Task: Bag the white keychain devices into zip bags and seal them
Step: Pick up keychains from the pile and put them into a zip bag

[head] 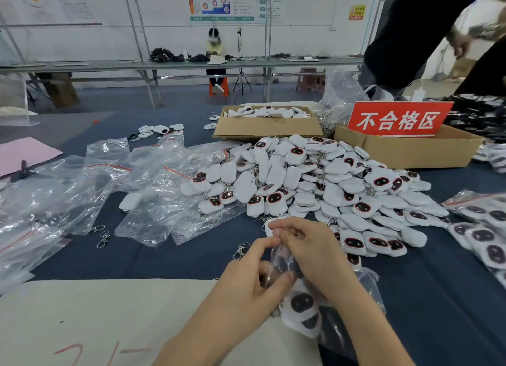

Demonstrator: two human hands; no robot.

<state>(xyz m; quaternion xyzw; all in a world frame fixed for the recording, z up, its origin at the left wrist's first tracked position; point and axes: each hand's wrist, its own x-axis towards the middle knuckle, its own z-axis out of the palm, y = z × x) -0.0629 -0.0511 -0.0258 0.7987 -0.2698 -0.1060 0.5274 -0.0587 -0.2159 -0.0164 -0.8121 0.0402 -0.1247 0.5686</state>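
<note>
The left hand [246,279] and right hand [310,252] pinch the zip bag [280,260] top between their fingers [264,244] (keychain devices [302,304] inside, below).

I'm looking at a factory packing floor. A heap of identical white keychain devices [328,187] covers the blue-clothed table [164,259]. Loose zip bags [123,179] lie beside it, and cardboard boxes [267,128] hold more units, one behind a red sign [398,119] in Chinese characters. Behind, a long metal workbench [109,64] runs along a wall of printed charts [221,3], with another person [215,46] seated there.
</note>
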